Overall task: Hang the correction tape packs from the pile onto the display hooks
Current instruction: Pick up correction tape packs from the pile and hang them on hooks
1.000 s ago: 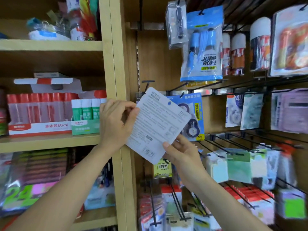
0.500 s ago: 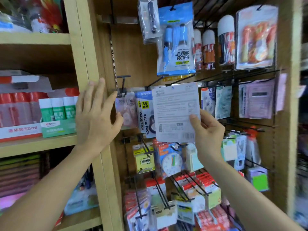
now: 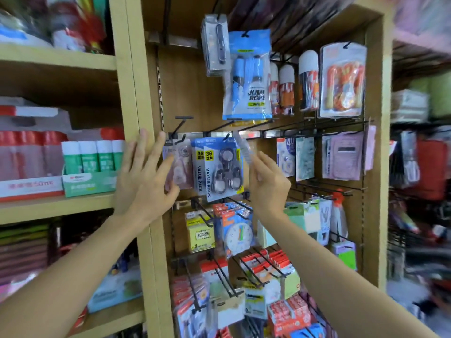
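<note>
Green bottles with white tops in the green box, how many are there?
4 green bottles stand in a row in the green box on the left shelf: leftmost, second, third, fourth beside the wooden post. More may hide behind that post.

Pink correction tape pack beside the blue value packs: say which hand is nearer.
Left. The left hand overlaps the left edge of the pink correction tape pack; the right hand is farther right, past the blue value packs, pinching another pack.
</note>
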### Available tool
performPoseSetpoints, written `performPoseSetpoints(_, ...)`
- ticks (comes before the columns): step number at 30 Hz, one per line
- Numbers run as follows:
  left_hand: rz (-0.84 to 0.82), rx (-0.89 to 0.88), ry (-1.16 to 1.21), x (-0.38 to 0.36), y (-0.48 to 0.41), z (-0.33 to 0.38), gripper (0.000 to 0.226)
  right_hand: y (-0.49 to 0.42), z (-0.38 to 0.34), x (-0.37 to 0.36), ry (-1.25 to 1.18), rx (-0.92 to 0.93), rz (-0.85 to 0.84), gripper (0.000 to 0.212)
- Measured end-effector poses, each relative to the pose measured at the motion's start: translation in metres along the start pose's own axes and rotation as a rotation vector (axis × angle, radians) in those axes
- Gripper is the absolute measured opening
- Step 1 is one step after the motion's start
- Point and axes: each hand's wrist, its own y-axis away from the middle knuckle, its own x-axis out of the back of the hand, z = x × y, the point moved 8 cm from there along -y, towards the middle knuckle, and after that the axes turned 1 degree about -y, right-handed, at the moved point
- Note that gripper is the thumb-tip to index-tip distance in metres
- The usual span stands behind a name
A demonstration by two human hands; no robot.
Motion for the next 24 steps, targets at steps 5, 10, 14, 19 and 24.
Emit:
performPoseSetpoints(5,0.011,-0.043,0.032,0.002,0.005,0.000,0.055,0.014,-0.020,-0.044,0.159,0.235,-0.170,0.022)
performPoseSetpoints(10,-0.006,-0.057,0.032,0.003,0.008,-0.002,0.053,0.011,-0.027,-0.048,0.189,0.292,-0.206,0.024)
performPoseSetpoints(14,-0.020,-0.054,0.025,0.003,0.009,-0.003,0.051,0.015,-0.031,-0.055,0.301,0.373,-0.254,0.020)
performPoseSetpoints(19,-0.032,-0.060,0.018,0.003,0.009,-0.003,0.052,0.017,-0.025,-0.069,0.393,0.405,-0.350,0.027)
performPoseSetpoints(24,-0.046,-0.057,0.025,0.003,0.013,-0.002,0.048,0.027,-0.018,-0.080,0.403,0.349,-0.433,0.040)
